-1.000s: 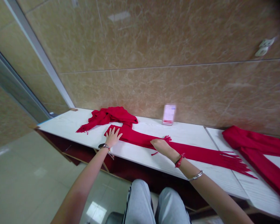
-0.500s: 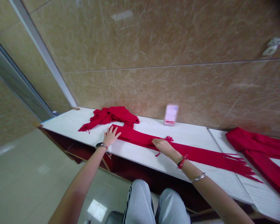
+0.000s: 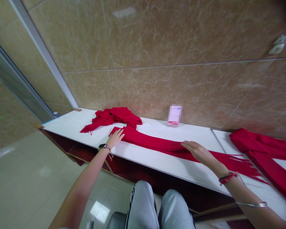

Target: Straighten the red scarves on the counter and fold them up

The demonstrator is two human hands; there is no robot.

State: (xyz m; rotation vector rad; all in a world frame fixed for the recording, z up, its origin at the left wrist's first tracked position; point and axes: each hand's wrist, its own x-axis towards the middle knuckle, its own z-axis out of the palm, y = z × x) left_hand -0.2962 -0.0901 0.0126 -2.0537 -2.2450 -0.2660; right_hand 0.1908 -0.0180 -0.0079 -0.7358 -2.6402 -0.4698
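A long red scarf (image 3: pixel 157 143) lies folded flat along a white shelf (image 3: pixel 157 160), its fringed end (image 3: pixel 243 165) at the right. My left hand (image 3: pixel 115 137) lies open on the scarf's left folded end, fingers spread. My right hand (image 3: pixel 198 150) rests flat and open on the scarf near its middle, fingers pointing left. A crumpled red scarf (image 3: pixel 113 117) sits behind my left hand against the wall.
Another red scarf (image 3: pixel 264 149) lies on the shelf at the far right. A small blurred pink card (image 3: pixel 174 115) leans against the brown marble wall. My knees in grey trousers (image 3: pixel 157 206) are below the shelf edge. A wall socket (image 3: pixel 280 43) is at upper right.
My right hand has slid to the right along the scarf, smoothing it flat; the loose fringe under it is no longer visible. My left hand has stayed on the left end.
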